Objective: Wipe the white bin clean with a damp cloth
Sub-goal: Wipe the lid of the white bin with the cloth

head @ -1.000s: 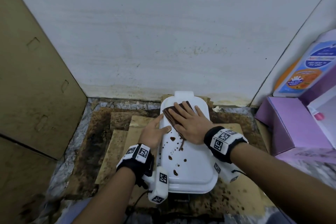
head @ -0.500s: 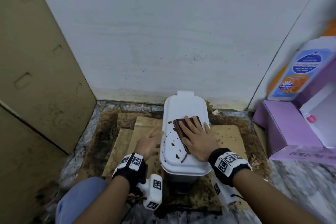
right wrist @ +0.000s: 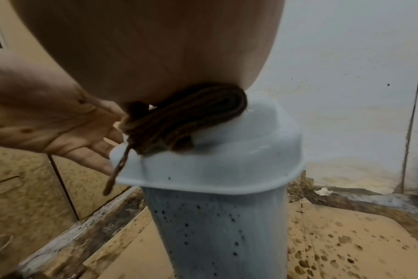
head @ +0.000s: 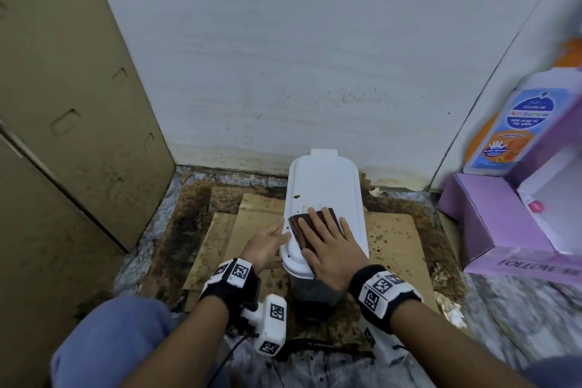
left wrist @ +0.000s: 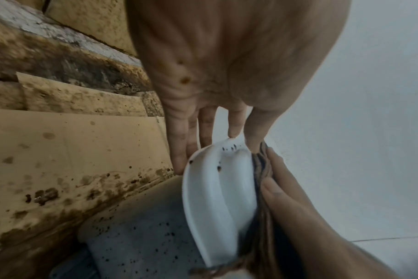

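Note:
The white bin [head: 324, 186] stands on the floor with its lid down; its grey body [right wrist: 215, 226] is speckled with dark spots. My right hand [head: 324, 236] lies flat on a folded brown cloth [head: 302, 230] and presses it onto the near half of the lid [right wrist: 227, 166]. A loose thread of the cloth [right wrist: 184, 117] hangs over the rim. My left hand [head: 271, 241] rests with straight fingers [left wrist: 179, 151] against the lid's left rim [left wrist: 217, 188]. A few small specks [head: 296, 197] show on the lid beyond the cloth.
Stained cardboard sheets [head: 390, 239] cover the floor around the bin. A brown cabinet [head: 63, 135] closes the left side and a white wall stands right behind the bin. A purple box [head: 491, 217] and a wash bottle [head: 516, 129] sit at the right.
My right hand has drawn the cloth from the far end of the lid toward its near end. The brown drips seen on the lid earlier no longer show. The left hand slid nearer along the rim.

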Motion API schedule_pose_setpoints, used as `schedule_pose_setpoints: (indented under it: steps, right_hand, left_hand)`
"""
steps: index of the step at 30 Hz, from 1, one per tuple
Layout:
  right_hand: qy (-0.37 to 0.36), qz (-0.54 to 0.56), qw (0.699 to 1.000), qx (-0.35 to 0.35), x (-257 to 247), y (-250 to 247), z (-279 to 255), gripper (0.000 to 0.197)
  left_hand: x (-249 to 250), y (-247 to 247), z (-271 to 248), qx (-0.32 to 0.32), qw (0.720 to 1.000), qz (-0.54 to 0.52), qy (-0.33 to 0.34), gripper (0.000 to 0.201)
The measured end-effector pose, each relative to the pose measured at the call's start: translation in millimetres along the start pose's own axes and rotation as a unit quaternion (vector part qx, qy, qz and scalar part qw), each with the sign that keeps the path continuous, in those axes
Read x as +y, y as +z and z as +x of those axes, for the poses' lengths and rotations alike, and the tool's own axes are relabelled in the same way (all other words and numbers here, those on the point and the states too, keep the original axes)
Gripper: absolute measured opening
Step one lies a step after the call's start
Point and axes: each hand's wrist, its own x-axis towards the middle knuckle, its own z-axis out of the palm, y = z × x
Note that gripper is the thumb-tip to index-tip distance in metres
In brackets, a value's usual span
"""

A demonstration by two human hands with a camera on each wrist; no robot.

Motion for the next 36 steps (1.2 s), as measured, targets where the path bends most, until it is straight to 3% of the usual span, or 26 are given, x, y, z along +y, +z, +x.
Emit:
schedule_pose_setpoints:
  steps: [6, 9, 12, 18, 24, 30, 36]
  right_hand:
    - [0.012, -0.012, 1.000, -0.016, 13, -10, 31, 0.079]
    - [0.034, -0.003, 0.999, -0.032, 19, -18, 48, 0.062]
    - [0.040, 0.005, 0.999, -0.037, 20, -21, 55, 0.058]
    - [-0.005, -0.004, 0.999, -0.034, 14, -12, 14, 0.076]
    - [-0.035, -0.010, 0.999, -0.019, 8, -5, -15, 0.067]
    - [-0.017, -0.031, 0.999, -0.022, 6, -12, 28, 0.074]
    - [0.009, -0.036, 0.997, -0.063, 22, -33, 65, 0.056]
  left_hand:
    - [-8, 0, 7, -0.004, 0.998, 0.037, 0.052, 0.048]
    - [-11, -1, 13, 0.000, 0.998, 0.038, 0.046, 0.046]
    - [-10, -2, 17, 0.007, 0.998, 0.039, 0.053, 0.045]
    - [-10, 4, 15, -0.005, 0.998, 0.032, 0.056, 0.052]
    - [-12, -5, 10, -0.033, 0.999, -0.020, 0.026, 0.053]
    - [-16, -10, 9, -0.047, 0.997, -0.063, 0.006, 0.040]
    - [-18, -7, 14, -0.007, 0.996, -0.083, 0.003, 0.041]
